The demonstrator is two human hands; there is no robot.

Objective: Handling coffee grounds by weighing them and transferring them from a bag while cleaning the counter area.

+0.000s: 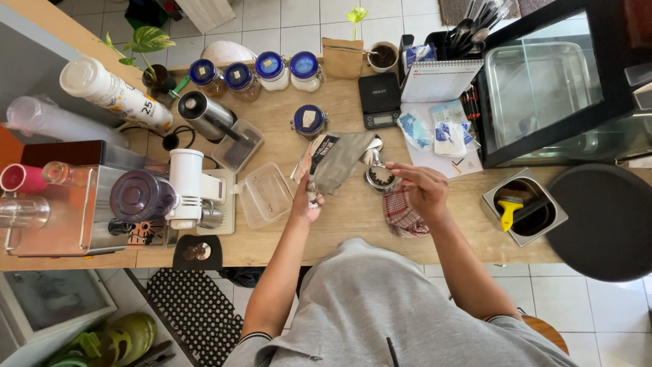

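The left hand (307, 201) grips a grey coffee bag (337, 160), tilted over the portafilter basket (380, 177) pinched by the right hand (422, 190), above a checked cloth (402, 217) on the worktop (353, 234).

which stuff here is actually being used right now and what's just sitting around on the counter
In use:
left hand holding a grey foil pouch
right hand over a round metal filter basket of dark grounds
red checked cloth beneath it

Lying about:
black digital scale
four blue-lidded glass jars
clear plastic tub
white grinder
yellow-handled brush
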